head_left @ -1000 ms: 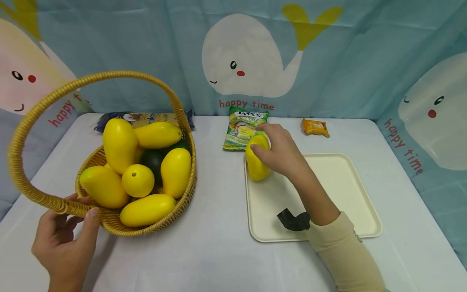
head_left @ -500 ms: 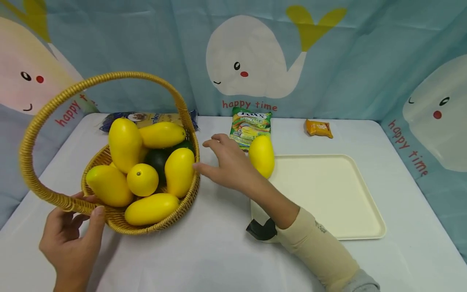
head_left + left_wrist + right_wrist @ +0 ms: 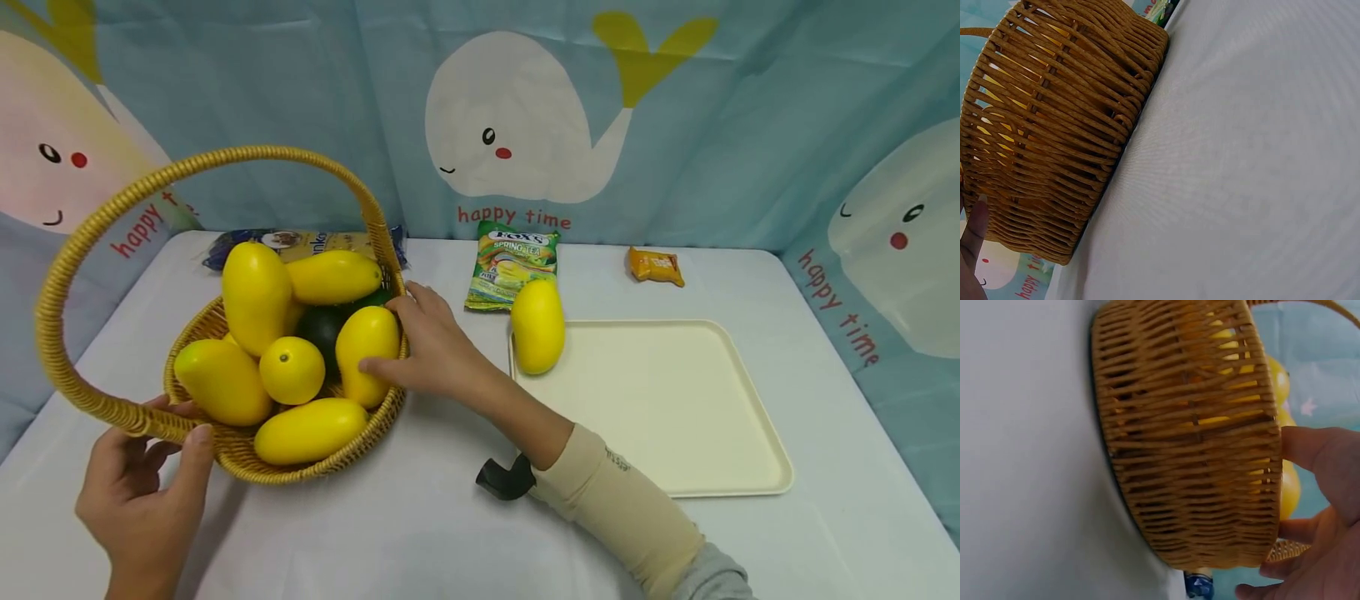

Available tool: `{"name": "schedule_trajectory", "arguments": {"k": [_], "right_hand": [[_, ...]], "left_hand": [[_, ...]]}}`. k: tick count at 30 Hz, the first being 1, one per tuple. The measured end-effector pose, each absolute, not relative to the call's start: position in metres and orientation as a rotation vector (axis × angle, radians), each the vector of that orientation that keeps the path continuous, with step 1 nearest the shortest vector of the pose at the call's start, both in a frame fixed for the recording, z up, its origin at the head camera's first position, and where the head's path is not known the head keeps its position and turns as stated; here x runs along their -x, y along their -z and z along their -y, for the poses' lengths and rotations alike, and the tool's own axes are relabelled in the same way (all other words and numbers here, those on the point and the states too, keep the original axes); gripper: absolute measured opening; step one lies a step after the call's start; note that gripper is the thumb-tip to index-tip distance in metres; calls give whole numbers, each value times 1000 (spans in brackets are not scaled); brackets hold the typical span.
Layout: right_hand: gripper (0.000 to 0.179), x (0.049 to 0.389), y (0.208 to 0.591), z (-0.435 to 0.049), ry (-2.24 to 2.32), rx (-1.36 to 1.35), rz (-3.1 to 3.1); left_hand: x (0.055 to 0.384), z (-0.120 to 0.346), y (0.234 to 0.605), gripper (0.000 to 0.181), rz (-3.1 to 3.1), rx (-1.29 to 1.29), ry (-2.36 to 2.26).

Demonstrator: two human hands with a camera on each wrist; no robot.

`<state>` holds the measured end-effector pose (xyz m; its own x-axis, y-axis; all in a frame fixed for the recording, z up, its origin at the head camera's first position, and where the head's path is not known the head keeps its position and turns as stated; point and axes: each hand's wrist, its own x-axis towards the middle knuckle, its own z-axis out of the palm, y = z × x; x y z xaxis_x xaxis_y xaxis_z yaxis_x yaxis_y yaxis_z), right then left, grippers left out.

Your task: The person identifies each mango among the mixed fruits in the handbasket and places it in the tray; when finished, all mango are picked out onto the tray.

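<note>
In the head view a wicker basket (image 3: 300, 475) with a tall arched handle stands at left, heaped with yellow mangoes and dark green fruit (image 3: 321, 329). My left hand (image 3: 146, 500) grips the basket's near-left rim at the handle's foot, thumb in front. My right hand (image 3: 427, 346) reaches over the right rim, its thumb and fingers round opposite sides of a mango (image 3: 360, 342). Between thumb and fingers, the right wrist view shows part of that yellow fruit (image 3: 1290, 487) above the rim. A lone mango (image 3: 537, 325) lies on the upper-left corner of a cream tray (image 3: 660, 408).
A green Fox's Spring Tea packet (image 3: 510, 262) lies behind the tray, and a small orange wrapped snack (image 3: 655, 265) lies farther right. Behind the basket is a long blue-and-tan packet (image 3: 288, 242). A black curved piece (image 3: 506, 479) shows at my right wrist. A whale-print curtain backs the table.
My right hand has let go of the mango at the tray's corner and moved left to a mango in the basket. My left hand stays on the rim.
</note>
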<state>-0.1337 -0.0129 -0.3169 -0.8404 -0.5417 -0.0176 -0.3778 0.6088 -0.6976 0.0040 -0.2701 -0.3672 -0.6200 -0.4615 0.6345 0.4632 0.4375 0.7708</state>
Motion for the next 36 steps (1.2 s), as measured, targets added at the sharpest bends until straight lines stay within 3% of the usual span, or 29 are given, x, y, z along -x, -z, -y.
{"name": "schedule_trajectory", "arguments": {"k": [13,36], "right_hand": [[69,123,317,15,1178,990,-2713],[69,115,305,4,1443,955,-2437]], "left_hand": [[-4,268,363,41,1779,22,1346],[-4,270,366,42,1815,5,1321]]}}
